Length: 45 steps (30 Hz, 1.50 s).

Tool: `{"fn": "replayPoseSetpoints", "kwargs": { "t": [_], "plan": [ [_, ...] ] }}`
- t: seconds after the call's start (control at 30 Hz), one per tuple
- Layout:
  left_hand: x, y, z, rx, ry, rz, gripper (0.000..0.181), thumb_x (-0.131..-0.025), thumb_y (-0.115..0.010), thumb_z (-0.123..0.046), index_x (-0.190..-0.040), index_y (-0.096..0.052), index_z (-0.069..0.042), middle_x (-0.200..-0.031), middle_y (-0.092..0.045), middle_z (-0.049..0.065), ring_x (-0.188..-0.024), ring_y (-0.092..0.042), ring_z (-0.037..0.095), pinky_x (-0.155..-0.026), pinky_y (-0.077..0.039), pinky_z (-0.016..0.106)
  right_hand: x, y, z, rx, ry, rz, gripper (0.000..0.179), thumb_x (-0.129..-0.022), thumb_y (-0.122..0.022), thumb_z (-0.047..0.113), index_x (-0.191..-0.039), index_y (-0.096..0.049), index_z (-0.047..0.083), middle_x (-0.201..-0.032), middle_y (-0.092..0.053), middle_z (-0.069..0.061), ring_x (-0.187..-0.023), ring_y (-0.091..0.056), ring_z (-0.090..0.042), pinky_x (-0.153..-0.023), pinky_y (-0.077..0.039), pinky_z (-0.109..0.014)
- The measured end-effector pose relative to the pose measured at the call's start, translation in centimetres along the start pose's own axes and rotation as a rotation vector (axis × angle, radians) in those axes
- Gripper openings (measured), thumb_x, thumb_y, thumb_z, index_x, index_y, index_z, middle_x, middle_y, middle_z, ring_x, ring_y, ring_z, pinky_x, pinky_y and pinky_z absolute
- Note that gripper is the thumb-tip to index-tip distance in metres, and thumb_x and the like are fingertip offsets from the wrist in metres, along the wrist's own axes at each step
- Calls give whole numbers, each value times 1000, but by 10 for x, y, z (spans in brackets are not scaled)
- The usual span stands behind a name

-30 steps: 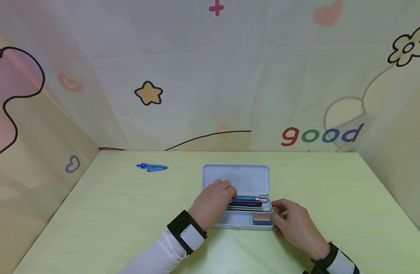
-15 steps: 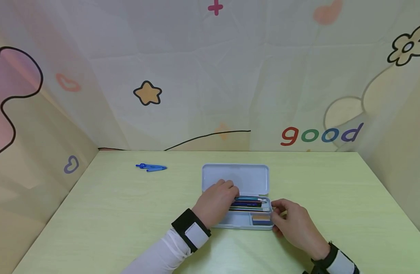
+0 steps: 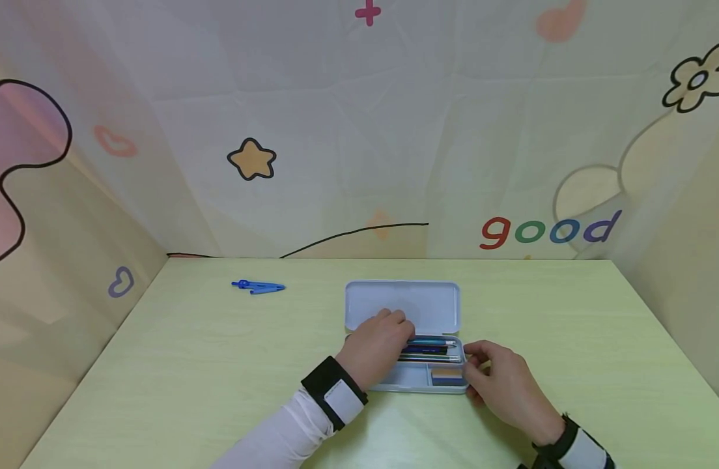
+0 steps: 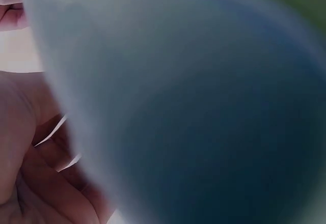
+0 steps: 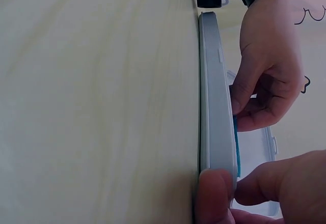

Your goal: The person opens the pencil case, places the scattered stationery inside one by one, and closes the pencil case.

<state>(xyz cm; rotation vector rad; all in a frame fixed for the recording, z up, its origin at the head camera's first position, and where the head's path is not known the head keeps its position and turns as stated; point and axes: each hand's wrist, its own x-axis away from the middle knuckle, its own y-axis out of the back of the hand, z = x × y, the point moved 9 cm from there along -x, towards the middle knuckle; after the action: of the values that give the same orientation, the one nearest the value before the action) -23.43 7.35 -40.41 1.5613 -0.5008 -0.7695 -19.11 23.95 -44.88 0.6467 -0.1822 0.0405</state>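
Observation:
A pale blue pencil case [image 3: 403, 384] lies on the table with its lid [image 3: 436, 306] folded back. Several pencils [image 3: 432, 350] lie side by side in its rear compartment; an eraser [image 3: 447, 376] sits in the small front one. My left hand [image 3: 376, 348] reaches over the case, fingers bent down at the pencils. In the right wrist view its fingertips meet a teal pencil [image 5: 237, 152]; I cannot tell whether they pinch it. With thumb and fingers, my right hand [image 3: 503, 378] grips the case's right end. A blurred pale blue surface [image 4: 168, 81] fills most of the left wrist view.
A blue drawing compass [image 3: 258, 286] lies toward the back left of the light wooden table [image 3: 189, 391]. Behind the table hangs a printed cloth backdrop [image 3: 336, 130], with further cloth at both sides.
My left hand has slid a little to the right along the pencils, covering more of them. The pencils and case stay put, and my right hand keeps its grip.

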Motion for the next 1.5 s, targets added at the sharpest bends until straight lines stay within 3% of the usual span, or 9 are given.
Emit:
{"fn": "replayPoseSetpoints", "kwargs": {
  "t": [1.03, 1.5],
  "plan": [
    [-3, -6, -2, 30, 6, 27, 11, -99, -76, -8, -106, -77, -16, -100, -70, -3, -88, -61, 13, -82, -55, 24, 2, 1, 3, -8, 21, 6, 35, -101, -62, 5, -133, -61, -8, -95, -63, -8, -64, -64, -19, -57, -57, -30],
    [5, 6, 1, 8, -5, -16, 8, -99, -76, -10, -103, -76, -16, -97, -69, -3, -86, -61, 14, -80, -53, 24, 1, 1, 3, 4, 25, -1, 34, -100, -62, 5, -132, -62, -8, -94, -63, -8, -64, -64, -19, -57, -57, -29]
  ]
}}
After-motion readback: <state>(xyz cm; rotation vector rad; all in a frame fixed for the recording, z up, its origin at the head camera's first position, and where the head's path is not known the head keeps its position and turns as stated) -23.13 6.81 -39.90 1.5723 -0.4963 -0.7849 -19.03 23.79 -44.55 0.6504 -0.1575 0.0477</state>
